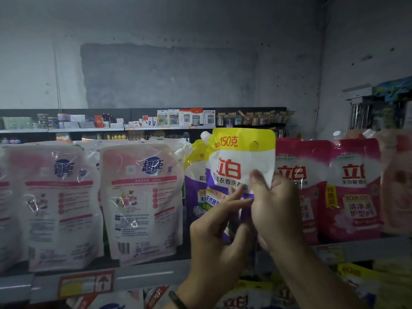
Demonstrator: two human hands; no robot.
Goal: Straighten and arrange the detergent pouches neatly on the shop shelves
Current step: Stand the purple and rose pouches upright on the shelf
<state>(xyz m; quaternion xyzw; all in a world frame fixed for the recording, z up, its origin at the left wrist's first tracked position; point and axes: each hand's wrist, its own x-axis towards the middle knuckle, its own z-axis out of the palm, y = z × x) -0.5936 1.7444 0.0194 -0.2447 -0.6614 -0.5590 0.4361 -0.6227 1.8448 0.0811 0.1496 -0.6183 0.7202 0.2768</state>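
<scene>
We hold the yellow-topped white-and-purple plastic detergent pouch [242, 157] upright, centre-right. Our right hand [278, 210] pinches its edge, thumb in front; our left hand [211, 241] curls fingers round its lower part, likely squaring it to face forward beside the magenta plastic pouches [354, 188].

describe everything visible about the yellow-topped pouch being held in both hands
The yellow-topped pouch is glossy plastic: yellow band on top with red print, white middle with big red characters, purple below. A white spout cap sits at its top left corner. It is upright, higher than the red pouches beside it. The left hand and right hand grip its lower half, fingers on the front. A matching pouch stands behind, to its left.
</scene>
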